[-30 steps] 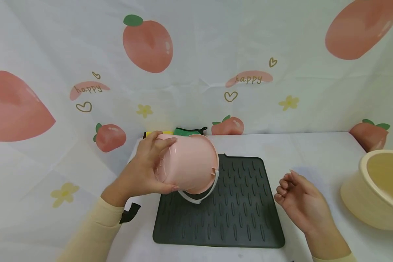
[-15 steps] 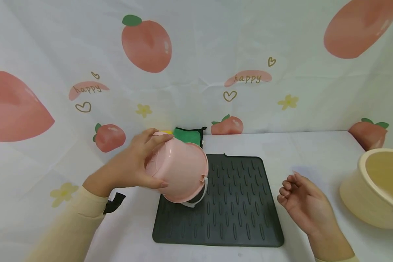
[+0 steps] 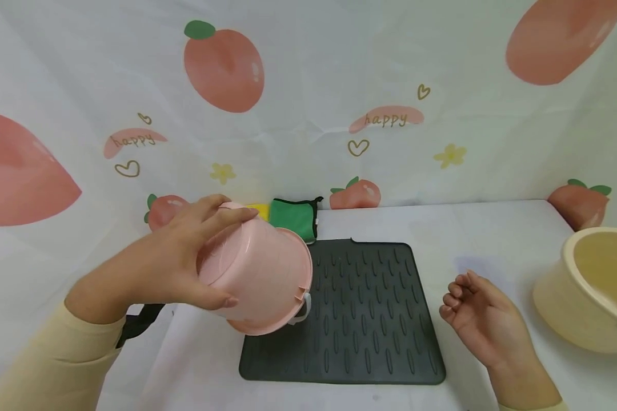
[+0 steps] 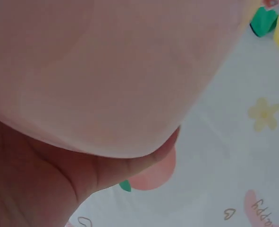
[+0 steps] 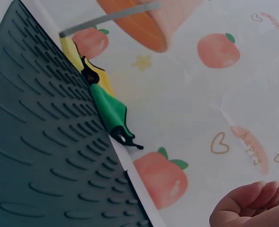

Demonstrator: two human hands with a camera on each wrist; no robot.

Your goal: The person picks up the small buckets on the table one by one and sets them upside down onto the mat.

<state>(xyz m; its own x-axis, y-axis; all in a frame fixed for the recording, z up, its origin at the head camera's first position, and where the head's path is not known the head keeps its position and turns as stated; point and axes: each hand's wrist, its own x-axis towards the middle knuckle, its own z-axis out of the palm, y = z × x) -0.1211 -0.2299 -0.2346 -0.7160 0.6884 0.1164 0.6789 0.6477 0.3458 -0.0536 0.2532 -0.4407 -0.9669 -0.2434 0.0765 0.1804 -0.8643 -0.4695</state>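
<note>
A pink bucket is tipped on its side over the left end of the dark ribbed mat, its mouth facing right and down. My left hand grips it around the base, thumb low and fingers over the top. From the left wrist, the bucket's smooth wall fills most of the view above the hand. The right wrist view shows its inside and hanging handle. My right hand holds nothing, fingers loosely curled, to the right of the mat.
At the far right stands a larger cream bucket on the white-covered table. Behind the mat lie a green cloth item with black edging and a yellow one. A peach-printed sheet hangs behind the table.
My left hand has moved left and nearer with the pink bucket, uncovering more of the mat and the green cloth item. The right hand has barely moved.
</note>
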